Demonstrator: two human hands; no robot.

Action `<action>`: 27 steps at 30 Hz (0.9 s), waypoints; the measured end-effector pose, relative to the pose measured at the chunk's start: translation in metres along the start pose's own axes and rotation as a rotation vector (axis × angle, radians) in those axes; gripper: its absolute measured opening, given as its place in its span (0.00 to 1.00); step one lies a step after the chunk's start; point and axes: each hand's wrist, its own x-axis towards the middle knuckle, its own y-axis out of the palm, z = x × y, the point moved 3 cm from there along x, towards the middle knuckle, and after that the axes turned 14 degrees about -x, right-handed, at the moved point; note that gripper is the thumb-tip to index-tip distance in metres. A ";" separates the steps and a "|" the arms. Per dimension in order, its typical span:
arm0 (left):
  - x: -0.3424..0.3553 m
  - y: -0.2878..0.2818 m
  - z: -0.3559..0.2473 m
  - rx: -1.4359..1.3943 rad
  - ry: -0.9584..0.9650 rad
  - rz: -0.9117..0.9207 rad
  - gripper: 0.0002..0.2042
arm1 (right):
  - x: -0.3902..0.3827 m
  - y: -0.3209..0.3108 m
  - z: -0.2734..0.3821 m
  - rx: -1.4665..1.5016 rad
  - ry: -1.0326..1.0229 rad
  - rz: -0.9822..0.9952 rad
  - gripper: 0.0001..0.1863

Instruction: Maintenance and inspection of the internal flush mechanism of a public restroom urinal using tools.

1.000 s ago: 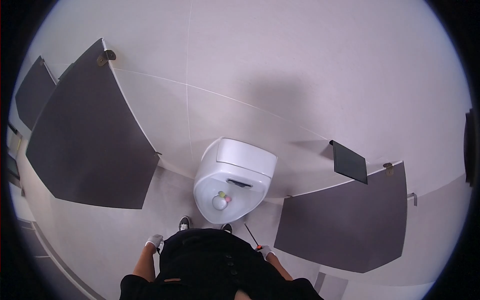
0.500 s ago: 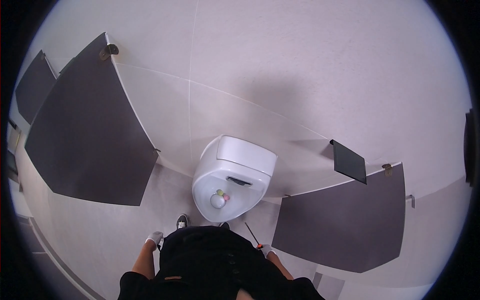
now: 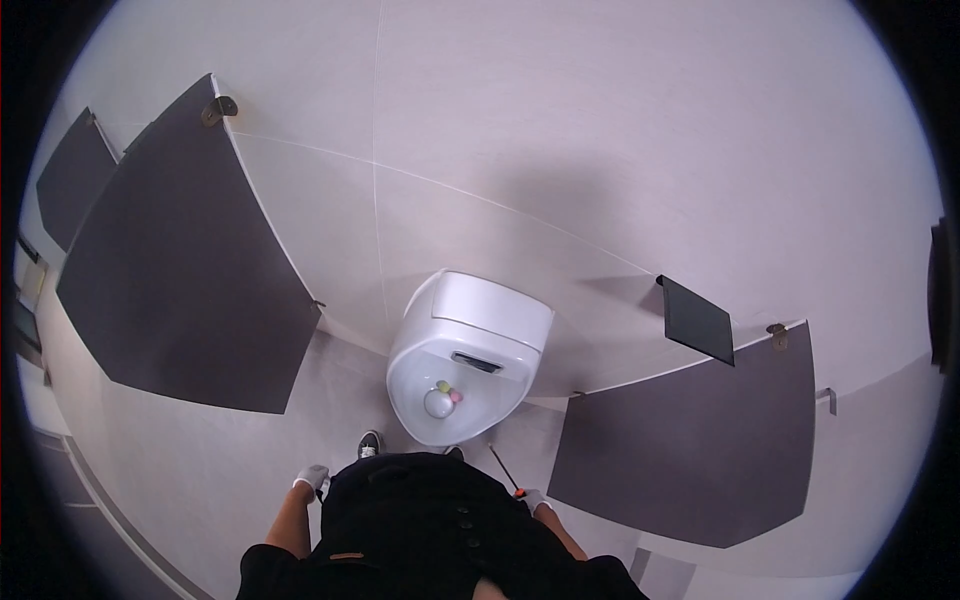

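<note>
My left hand [image 3: 310, 478], in a white glove, hangs beside my dark clothing [image 3: 410, 510] with its fingers curled; something small in it is too hidden to name. My right hand [image 3: 532, 499], also gloved, grips a thin dark rod with an orange part on its handle [image 3: 519, 493], angled up and left toward the floor below the urinal. A white wall-mounted urinal [image 3: 480, 305] is in front of me, with green and pink pieces [image 3: 448, 391] lying beside its round drain cover [image 3: 438, 404].
Dark grey partitions [image 3: 180, 260] [image 3: 690, 440] flank the urinal, with another partition [image 3: 72, 175] at far left. A small dark shelf [image 3: 697, 318] juts from the tiled wall [image 3: 480, 130] at right. My shoes [image 3: 369, 442] stand on the grey floor [image 3: 200, 470] just below the urinal.
</note>
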 end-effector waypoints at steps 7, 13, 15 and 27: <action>-0.016 0.004 -0.038 0.045 0.109 0.067 0.15 | 0.021 0.007 -0.027 -0.008 0.077 -0.030 0.19; -0.001 0.011 -0.032 0.177 0.204 0.011 0.15 | -0.004 -0.010 -0.009 -0.272 0.065 -0.028 0.21; -0.011 0.011 -0.040 -0.159 -0.021 -0.030 0.15 | -0.008 -0.016 -0.010 -0.282 0.035 -0.065 0.21; -0.041 0.011 -0.147 -0.358 0.011 -0.128 0.19 | -0.012 -0.067 0.010 -0.405 0.028 -0.032 0.19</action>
